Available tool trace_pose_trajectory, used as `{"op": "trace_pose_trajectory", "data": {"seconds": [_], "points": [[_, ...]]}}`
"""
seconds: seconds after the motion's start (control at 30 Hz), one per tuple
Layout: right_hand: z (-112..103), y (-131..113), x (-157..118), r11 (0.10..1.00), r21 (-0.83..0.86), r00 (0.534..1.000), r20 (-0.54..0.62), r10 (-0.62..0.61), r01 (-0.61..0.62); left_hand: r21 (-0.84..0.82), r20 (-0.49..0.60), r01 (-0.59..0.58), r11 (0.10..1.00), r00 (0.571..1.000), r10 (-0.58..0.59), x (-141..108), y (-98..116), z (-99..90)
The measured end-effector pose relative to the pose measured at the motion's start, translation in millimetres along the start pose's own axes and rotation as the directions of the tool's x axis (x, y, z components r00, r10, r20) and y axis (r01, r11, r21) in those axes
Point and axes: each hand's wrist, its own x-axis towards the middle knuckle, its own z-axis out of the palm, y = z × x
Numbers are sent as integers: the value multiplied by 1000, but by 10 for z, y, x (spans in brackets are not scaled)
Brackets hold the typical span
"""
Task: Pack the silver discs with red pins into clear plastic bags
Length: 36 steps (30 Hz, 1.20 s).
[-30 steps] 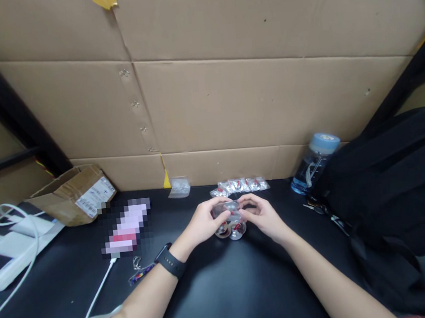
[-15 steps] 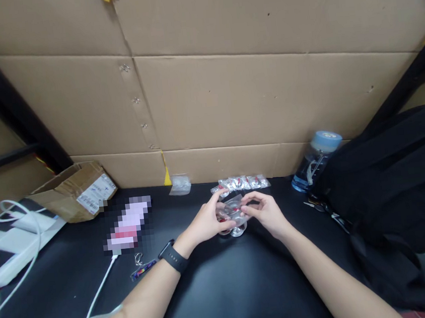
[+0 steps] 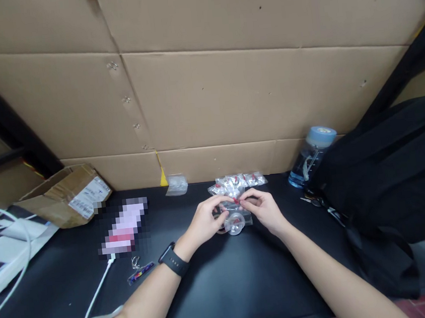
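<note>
Both hands meet at a small clear plastic bag (image 3: 236, 208) with a bit of red at its top edge, over the black table. My left hand (image 3: 208, 219) curls around the bag's left side, its index finger at the red part and its thumb lower down. From the right, my right hand (image 3: 264, 210) pinches the top edge between thumb and fingers. Just below the fingers shows a round clear plastic piece (image 3: 235, 224); whether it lies in the bag or under it I cannot tell. Behind the hands is a row of shiny clear packets (image 3: 250, 179) with red bits inside.
A flat clear bag (image 3: 177, 184) lies by the cardboard wall (image 3: 199, 104). On the left are an open carton (image 3: 83, 195), a blurred-out phone (image 3: 125, 226) on a white cable and a keyring (image 3: 141, 272). A water bottle (image 3: 311, 158), keys and a black backpack (image 3: 393, 180) stand right.
My fingers have shifted to the top edge of the bag, close together at the red part. The round clear piece below is now more exposed. The whole view has shifted slightly.
</note>
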Motion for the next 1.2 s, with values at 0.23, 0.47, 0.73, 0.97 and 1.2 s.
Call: {"op": "trace_pose_trajectory", "data": {"seconds": [0.23,0.47,0.73,0.97,1.2], "points": [[-20,145,23,974,-192,992,-2,-123,121,-38,-14,31,999,999,-32,-2,-89,7],[-23,93,7,951,-240,981,16,-195,193,-68,-6,33,997,999,-34,-20,-67,4],[-46,114,15,960,-221,984,-7,-177,171,-89,-2,-2,996,1000,2,-17,-96,-9],[-18,99,-10,912,-334,964,-30,-264,240,-12,53,-105,994,993,105,-12,-70,-36],[-58,31,-5,858,-401,933,-20,-360,323,-192,88,-64,979,993,82,-11,-158,-52]]}}
